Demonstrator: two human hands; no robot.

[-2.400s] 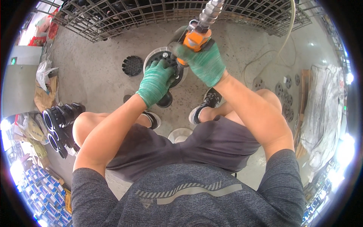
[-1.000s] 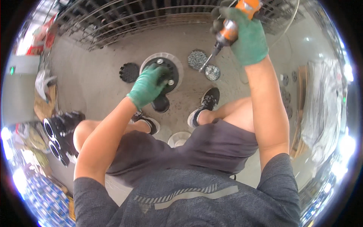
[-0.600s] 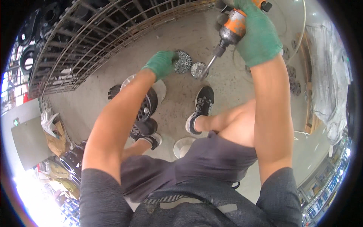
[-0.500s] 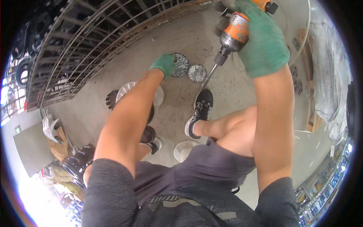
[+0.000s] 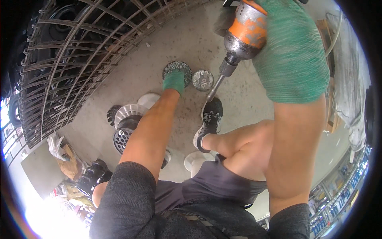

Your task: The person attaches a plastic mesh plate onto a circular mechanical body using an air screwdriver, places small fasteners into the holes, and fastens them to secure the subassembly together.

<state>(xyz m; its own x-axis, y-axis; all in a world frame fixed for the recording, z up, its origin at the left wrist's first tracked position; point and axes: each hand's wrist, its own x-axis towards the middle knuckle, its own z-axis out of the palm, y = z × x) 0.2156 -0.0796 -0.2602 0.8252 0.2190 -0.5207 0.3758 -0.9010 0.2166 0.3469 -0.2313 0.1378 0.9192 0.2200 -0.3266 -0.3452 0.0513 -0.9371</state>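
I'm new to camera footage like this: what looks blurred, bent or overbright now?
In the head view: glare washes out the lower left; the wire cage looks bowed; on the right hand, dark fingers look smeared beside the orange power tool.

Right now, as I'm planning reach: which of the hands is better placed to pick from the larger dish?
Probably the left hand: it is at the larger dish, with no tool visible in it. The right hand grips the driver.

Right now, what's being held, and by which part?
The right hand holds the power tool around its orange body. Left hand, at the larger parts dish: can't tell.
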